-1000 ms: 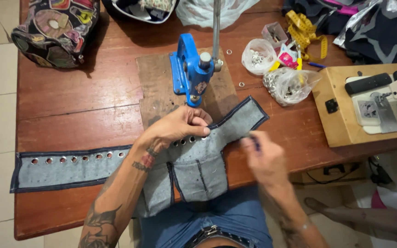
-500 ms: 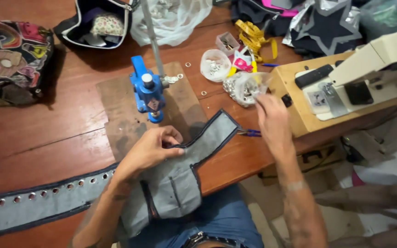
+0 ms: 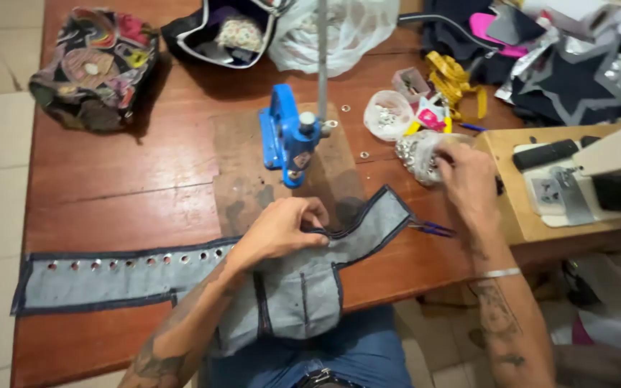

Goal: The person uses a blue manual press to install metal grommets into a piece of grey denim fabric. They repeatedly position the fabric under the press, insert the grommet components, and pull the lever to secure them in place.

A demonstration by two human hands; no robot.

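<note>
A grey denim piece (image 3: 292, 287) with dark blue edging lies across the wooden table (image 3: 131, 187) and hangs over its near edge; a row of metal eyelets runs along its left strip (image 3: 123, 269). My left hand (image 3: 282, 228) pinches the denim's upper edge just below the blue hand press (image 3: 289, 138). My right hand (image 3: 463, 176) reaches into a clear bag of metal eyelets (image 3: 417, 152) to the right of the press; its fingertips are curled in the bag and what they hold is hidden.
A small round tub of eyelets (image 3: 386, 115), a yellow tape and small boxes sit behind the bag. Purple-handled pliers (image 3: 433, 230) lie by the denim. A sewing machine (image 3: 591, 172) stands on the right, a patterned bag (image 3: 95, 65) at far left.
My right hand left the denim's right edge and moved up and right into the eyelet bag. My left hand stays on the denim under the press. The camera view shifted.
</note>
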